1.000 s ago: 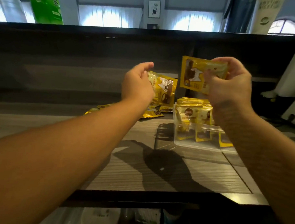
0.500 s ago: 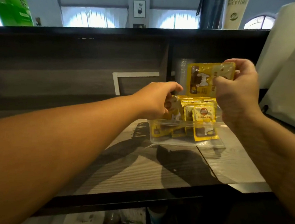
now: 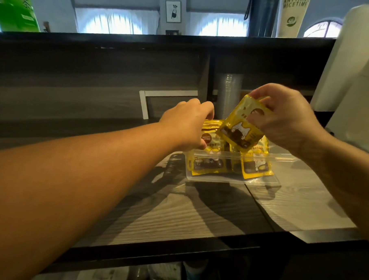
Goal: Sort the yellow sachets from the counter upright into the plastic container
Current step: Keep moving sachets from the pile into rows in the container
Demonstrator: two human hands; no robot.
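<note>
Wood-grain counter (image 3: 176,213): right hand (image 3: 286,121) gripping tilted sachet (image 3: 241,129) seemingly above container (image 3: 230,179).

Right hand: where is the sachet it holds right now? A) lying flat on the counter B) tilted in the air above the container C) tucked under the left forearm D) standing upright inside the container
B: the right hand pinches the yellow sachet by its top, tilted above the clear plastic container.
</note>
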